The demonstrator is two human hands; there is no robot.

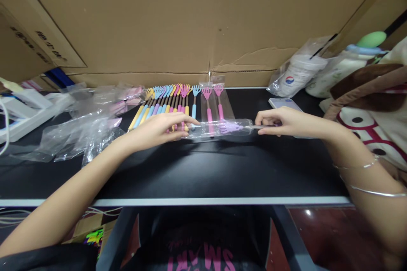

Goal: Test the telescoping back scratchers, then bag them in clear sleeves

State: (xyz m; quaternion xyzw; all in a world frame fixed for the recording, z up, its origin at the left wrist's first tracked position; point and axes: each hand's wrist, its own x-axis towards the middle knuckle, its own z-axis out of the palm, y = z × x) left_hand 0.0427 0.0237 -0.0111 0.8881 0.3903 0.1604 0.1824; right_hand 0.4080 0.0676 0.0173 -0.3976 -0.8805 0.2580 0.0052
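Observation:
In the head view, my left hand [160, 128] pinches one end of a long clear plastic bag [203, 129], held level over the black table. A purple hand-shaped back scratcher [230, 127] has its fingered head inside the bag. My right hand [282, 121] is closed around its shaft, outside the bag's right end; the handle is mostly hidden by the fingers. Behind the bag lie two pink back scratchers [220, 111] in clear sleeves. A row of several yellow, blue, purple and pink back scratchers [152, 111] lies behind my left hand.
Loose clear bags [92, 114] are heaped at the left, near a white power strip [28, 112]. At the right are a phone [284, 102], a bagged cup [297, 74], a bottle [338, 72] and a plush bag [372, 106]. Cardboard [178, 21] walls the back.

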